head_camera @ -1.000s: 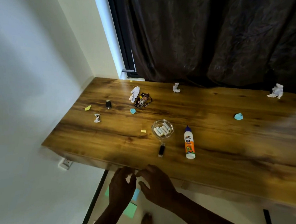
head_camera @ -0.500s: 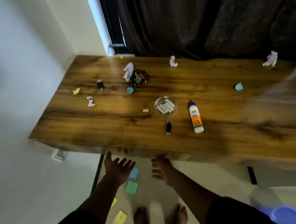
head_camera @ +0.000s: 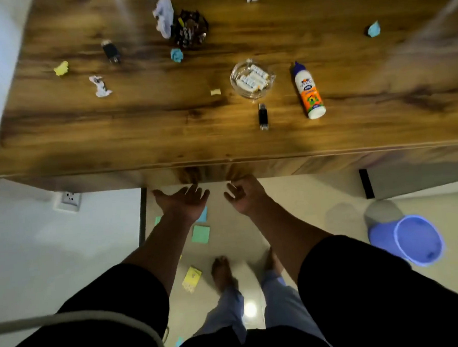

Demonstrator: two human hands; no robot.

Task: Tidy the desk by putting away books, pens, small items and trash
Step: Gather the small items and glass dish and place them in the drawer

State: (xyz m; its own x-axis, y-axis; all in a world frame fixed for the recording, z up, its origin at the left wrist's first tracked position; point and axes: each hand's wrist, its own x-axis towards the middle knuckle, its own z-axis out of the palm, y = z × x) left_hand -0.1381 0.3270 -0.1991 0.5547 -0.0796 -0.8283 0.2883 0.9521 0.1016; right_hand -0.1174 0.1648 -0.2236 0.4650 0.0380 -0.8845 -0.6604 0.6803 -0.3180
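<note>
Both of your hands hang below the near edge of the counter (head_camera: pixel 88 143), just under centre frame. Your left hand (head_camera: pixel 183 202) is spread wide, fingers straight, holding nothing. Your right hand (head_camera: pixel 243 196) has loosely curled fingers and also looks empty.

Most of what is left should weigh almost nothing. The crumpled white paper (head_camera: pixel 100 86) at left, the yellow scrap (head_camera: pixel 62 68) beside it and the blue wad (head_camera: pixel 176 54) are soft and will crush, so pinch them anywhere. The glue bottle (head_camera: pixel 308 91) lies on its side right of centre; it is smooth and likely to roll, so take it round the middle of its body. The glass dish (head_camera: pixel 252 78) holding small white cylinders is the fragile piece: lift it by the rim and keep it level. The black USB stick (head_camera: pixel 263 116) nearest you is small and stiff, so a fingertip pinch on its long sides should do. A second dark stick (head_camera: pixel 111 51) sits upper left.

Sticky notes (head_camera: pixel 200 234) lie on the floor under your hands. The purple bin (head_camera: pixel 414 239) stands at lower right, well apart from the counter items. Nothing blocks your reach across the near edge.
</note>
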